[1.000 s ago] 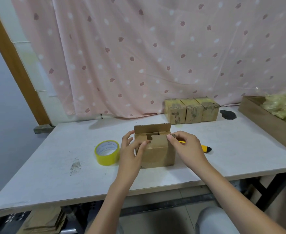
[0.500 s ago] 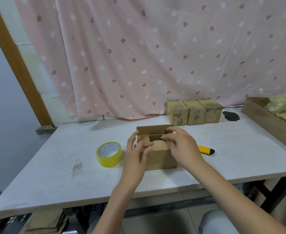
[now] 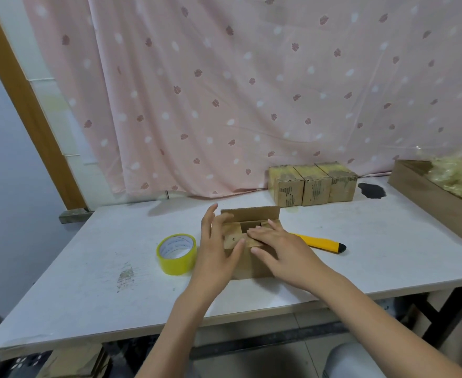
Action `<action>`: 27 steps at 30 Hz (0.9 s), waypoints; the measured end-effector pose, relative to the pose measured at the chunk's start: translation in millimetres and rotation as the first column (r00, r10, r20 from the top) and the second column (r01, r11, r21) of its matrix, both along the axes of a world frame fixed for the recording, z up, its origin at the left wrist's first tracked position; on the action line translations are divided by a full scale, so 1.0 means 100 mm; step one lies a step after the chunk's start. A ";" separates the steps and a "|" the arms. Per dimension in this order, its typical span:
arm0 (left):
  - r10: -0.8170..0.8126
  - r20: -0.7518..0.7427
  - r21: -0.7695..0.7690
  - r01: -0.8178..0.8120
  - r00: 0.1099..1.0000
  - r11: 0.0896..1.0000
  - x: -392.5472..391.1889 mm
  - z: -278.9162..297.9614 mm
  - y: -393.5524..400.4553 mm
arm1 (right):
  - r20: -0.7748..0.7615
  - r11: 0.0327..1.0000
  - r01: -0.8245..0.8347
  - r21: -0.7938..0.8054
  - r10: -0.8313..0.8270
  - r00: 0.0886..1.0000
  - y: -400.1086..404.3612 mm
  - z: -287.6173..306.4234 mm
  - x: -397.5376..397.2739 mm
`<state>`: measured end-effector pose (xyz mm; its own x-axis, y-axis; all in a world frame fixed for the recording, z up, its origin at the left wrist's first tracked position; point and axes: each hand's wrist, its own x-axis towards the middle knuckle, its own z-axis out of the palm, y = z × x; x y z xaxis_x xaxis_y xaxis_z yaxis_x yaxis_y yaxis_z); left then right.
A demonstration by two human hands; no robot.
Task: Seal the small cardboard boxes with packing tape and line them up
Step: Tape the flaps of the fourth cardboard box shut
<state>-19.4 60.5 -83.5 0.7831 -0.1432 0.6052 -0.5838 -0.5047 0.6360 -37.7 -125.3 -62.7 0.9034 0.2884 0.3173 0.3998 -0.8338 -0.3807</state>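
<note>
Right hand [image 3: 284,249] now flattens box [image 3: 247,257] flaps on white table [image 3: 88,268].

I can't read any text: the print inside the tape roll [image 3: 177,253] and the dark marks on the three sealed boxes [image 3: 312,184] at the table's far edge are too blurred.

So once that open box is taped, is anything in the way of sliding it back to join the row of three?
Nothing visible. The open box sits under both hands, and the bare table stretches from it to the three sealed boxes. The yellow cutter lies off to the right, the tape roll to the left.
</note>
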 end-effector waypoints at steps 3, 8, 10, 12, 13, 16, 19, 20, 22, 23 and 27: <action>-0.068 -0.034 0.105 0.071 0.997 0.992 0.09 0.05 0.01 | 0.003 0.999 -0.013 0.049 0.012 1.000 0.01 -0.01 0.01; -0.038 -0.007 0.224 0.038 0.999 0.974 0.15 -0.06 0.03 | 0.141 0.981 0.005 0.194 -0.033 0.989 -0.01 -0.10 0.04; -0.049 -0.038 0.227 0.057 0.998 0.972 0.15 -0.09 0.05 | 0.273 0.990 0.018 0.141 -0.056 0.960 0.02 -0.16 0.03; -0.045 -0.033 0.240 0.052 0.998 0.969 0.17 -0.11 0.06 | 0.401 0.996 0.053 0.068 -0.076 0.913 0.06 -0.22 -0.02; -0.037 -0.028 0.249 0.043 0.999 0.967 0.17 -0.12 0.05 | 0.453 0.996 0.069 0.049 -0.084 0.887 0.07 -0.24 -0.04; -0.023 -0.014 0.260 0.026 1.000 0.965 0.16 -0.16 0.04 | 0.496 0.994 0.075 0.078 -0.104 0.862 0.05 -0.23 -0.07; -0.034 -0.001 0.265 0.033 0.999 0.964 0.16 -0.18 0.01 | 0.447 0.991 0.125 0.047 -0.133 0.885 0.02 -0.07 -0.05; -0.041 0.002 0.262 0.039 0.999 0.964 0.17 -0.19 0.00 | 0.371 0.988 0.152 -0.024 -0.133 0.919 0.03 -0.02 -0.03; -0.056 -0.003 0.261 0.055 0.998 0.964 0.17 -0.20 -0.01 | 0.122 0.978 0.125 -0.165 -0.106 0.987 0.05 0.07 0.00; -0.063 -0.008 0.263 0.063 0.998 0.963 0.16 -0.22 -0.01 | 0.078 0.970 0.101 -0.219 -0.086 0.993 0.07 0.08 0.01; -0.054 -0.037 0.232 0.061 0.998 0.971 0.14 -0.23 0.01 | 0.020 0.947 0.146 -0.285 -0.147 0.989 0.09 0.12 0.02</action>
